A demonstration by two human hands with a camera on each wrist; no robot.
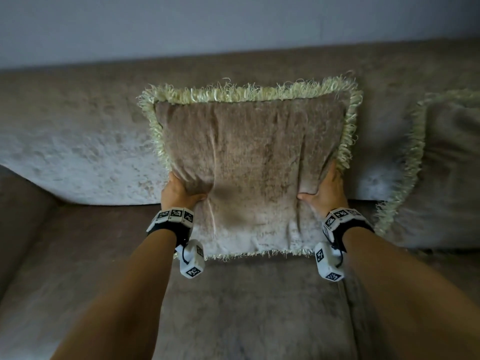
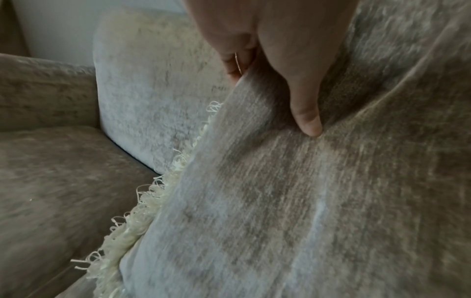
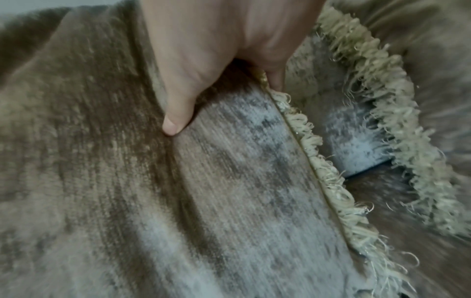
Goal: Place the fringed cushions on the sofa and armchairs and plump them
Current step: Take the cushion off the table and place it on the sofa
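A brown velvet cushion (image 1: 249, 162) with a pale cream fringe stands upright on the sofa seat (image 1: 249, 307), leaning on the backrest (image 1: 78, 141). My left hand (image 1: 179, 192) grips its left edge, thumb pressed into the front face and fingers behind. My right hand (image 1: 326, 189) grips the right edge the same way. In the left wrist view the thumb (image 2: 305, 113) digs into the cushion (image 2: 280, 201). In the right wrist view the thumb (image 3: 175, 113) creases the cushion (image 3: 203, 191) beside its fringe.
A second fringed cushion (image 1: 446, 162) leans on the backrest at the right, its fringe (image 3: 397, 125) close to my right hand. The sofa's left armrest (image 1: 23, 229) rises at the left. A pale wall (image 1: 233, 22) runs behind the sofa.
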